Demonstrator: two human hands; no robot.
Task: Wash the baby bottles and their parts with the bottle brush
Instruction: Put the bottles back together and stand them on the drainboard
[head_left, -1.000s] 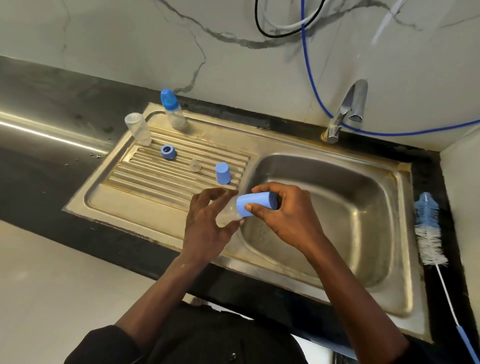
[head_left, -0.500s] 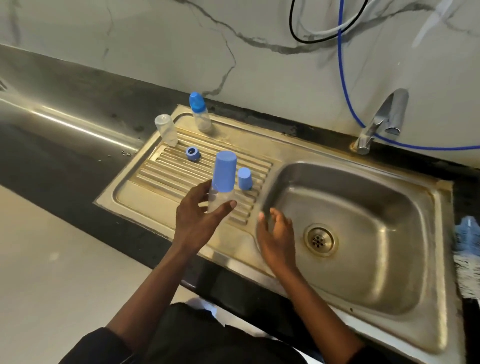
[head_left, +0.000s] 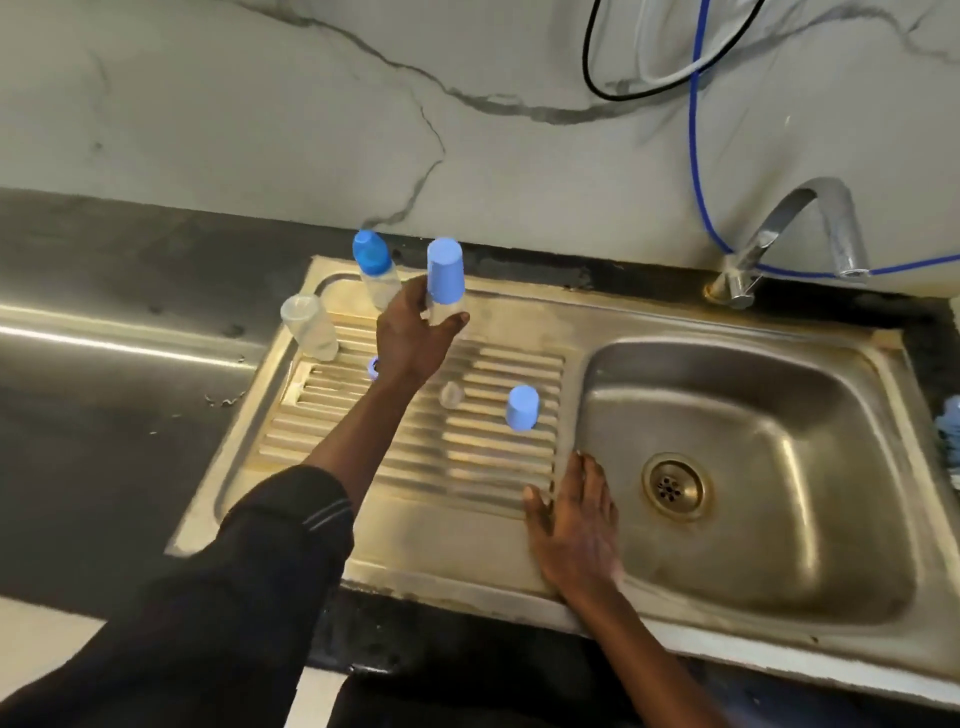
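Left hand (head_left: 415, 338), arm outstretched, grips a bottle (head_left: 445, 273); right hand (head_left: 574, 530) lies flat, fingers straight, seemingly palm-down.

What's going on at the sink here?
A person is at a steel sink. The left hand grips a capped bottle upright over the back of the drainboard; whether it touches down is unclear. The right hand lies flat and empty by the basin. A second capped bottle, an open bottle, a loose cap, a teat and a ring sit on the drainboard. The brush lies at the far right edge, untouched.
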